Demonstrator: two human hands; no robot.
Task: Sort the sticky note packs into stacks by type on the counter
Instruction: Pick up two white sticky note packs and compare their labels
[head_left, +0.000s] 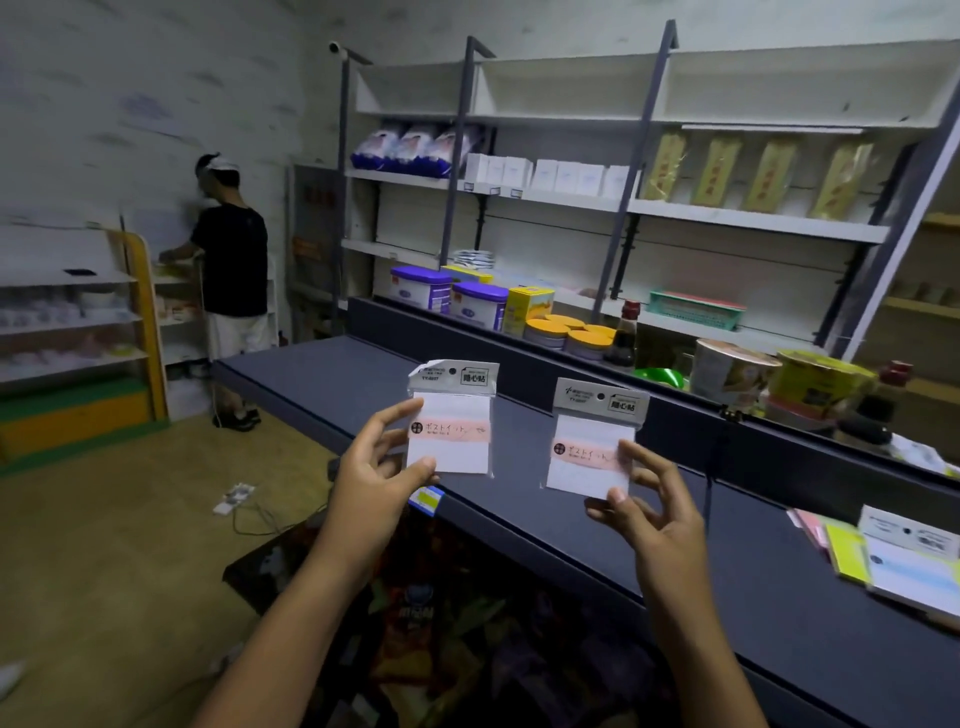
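I hold two matching sticky note packs above the dark counter (519, 499). Each is white with a pink band and a grey header card. My left hand (376, 470) pinches the lower left corner of the left pack (452, 415). My right hand (647, 506) pinches the lower right corner of the right pack (592, 444). Both packs are upright, side by side and apart. At the counter's right end lies a pile of other packs: one with a blue band (909, 566) on top, a yellow one (847, 553) and a pink one (810, 527) beneath it.
Behind the counter a raised ledge carries tins (475, 304), yellow-lidded tubs (566, 332), a dark bottle (623, 332) and instant noodle cups (732, 371). White shelves with goods fill the wall. A person in a black shirt (231, 260) stands at far left shelves. Cables lie on the floor (249, 514).
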